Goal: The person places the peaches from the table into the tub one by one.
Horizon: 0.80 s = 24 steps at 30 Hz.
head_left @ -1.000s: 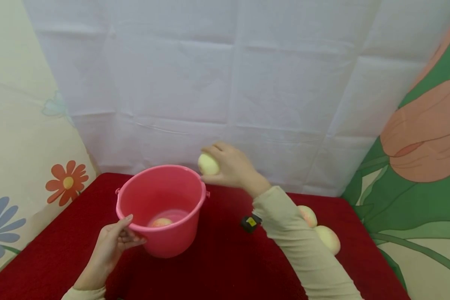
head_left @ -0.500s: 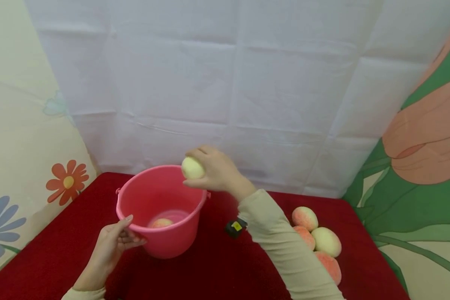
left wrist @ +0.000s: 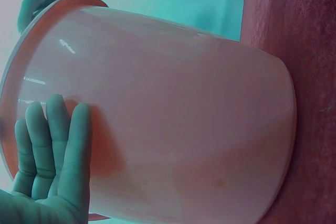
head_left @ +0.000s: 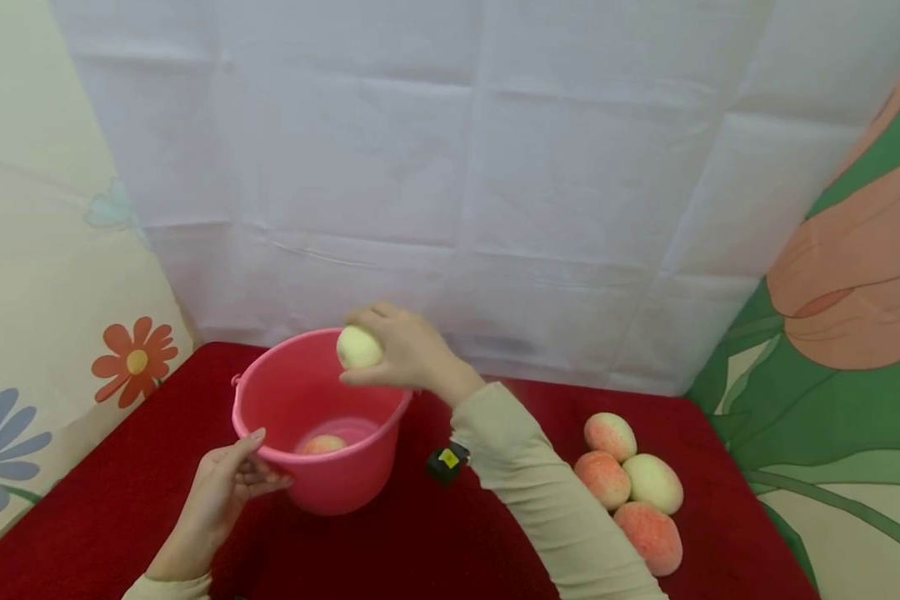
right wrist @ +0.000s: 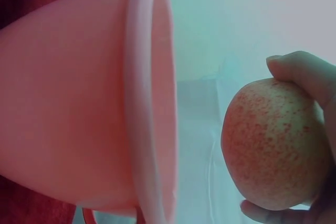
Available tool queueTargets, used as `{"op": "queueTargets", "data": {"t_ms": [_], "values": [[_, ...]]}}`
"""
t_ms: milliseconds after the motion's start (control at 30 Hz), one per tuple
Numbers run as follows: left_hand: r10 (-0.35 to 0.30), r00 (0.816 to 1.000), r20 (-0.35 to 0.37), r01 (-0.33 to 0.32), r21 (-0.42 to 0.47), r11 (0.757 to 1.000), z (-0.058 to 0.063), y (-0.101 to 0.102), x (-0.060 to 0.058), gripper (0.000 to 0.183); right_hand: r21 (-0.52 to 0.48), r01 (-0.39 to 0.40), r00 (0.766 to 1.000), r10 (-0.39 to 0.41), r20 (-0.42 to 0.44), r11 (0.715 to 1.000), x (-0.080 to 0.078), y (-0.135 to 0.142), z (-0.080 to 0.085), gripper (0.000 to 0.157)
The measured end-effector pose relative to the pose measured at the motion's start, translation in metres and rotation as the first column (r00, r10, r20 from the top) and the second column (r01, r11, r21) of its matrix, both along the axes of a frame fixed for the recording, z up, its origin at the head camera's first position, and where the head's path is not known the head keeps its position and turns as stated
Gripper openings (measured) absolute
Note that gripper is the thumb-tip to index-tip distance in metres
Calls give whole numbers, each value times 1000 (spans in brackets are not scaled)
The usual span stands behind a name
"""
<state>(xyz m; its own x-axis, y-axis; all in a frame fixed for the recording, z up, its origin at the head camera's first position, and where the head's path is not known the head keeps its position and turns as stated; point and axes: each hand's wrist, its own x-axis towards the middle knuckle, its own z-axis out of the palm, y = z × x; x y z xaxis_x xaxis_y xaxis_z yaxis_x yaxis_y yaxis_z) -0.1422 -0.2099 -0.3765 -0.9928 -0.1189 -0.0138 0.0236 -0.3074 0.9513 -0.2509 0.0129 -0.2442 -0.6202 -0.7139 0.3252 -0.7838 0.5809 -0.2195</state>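
My right hand (head_left: 408, 350) grips a pale yellow peach (head_left: 359, 347) above the right side of the pink bucket's (head_left: 345, 479) mouth. In the right wrist view this peach (right wrist: 273, 142) shows red speckles, with thumb and fingers round it, apart from the rim. At the near left rim my left hand (head_left: 228, 492) pinches the bucket, thumb over the edge. Its fingers (left wrist: 76, 150) lie against the outer wall in the left wrist view. Another peach (head_left: 324, 444) rests on the bucket's floor, partly behind the near rim.
Several peaches, among them a red one (head_left: 648, 537) and a yellow one (head_left: 654, 483), sit clustered at the right of the red-covered table (head_left: 420, 550). A white cloth (head_left: 450, 167) hangs behind. A black strap device with a yellow mark (head_left: 448, 458) is on the right wrist.
My right hand has carried the peach leftward, from beside the bucket to over its opening. The peaches at the right have come out from behind the sleeve. My left hand stays put.
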Motion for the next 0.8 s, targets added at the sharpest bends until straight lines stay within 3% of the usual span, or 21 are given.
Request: {"op": "queueTargets", "data": {"t_ms": [800], "values": [[19,999,42,-18,-34,999,2,0,2,42,50,-84,996,83,22,995,11,-32,-10,64]]}}
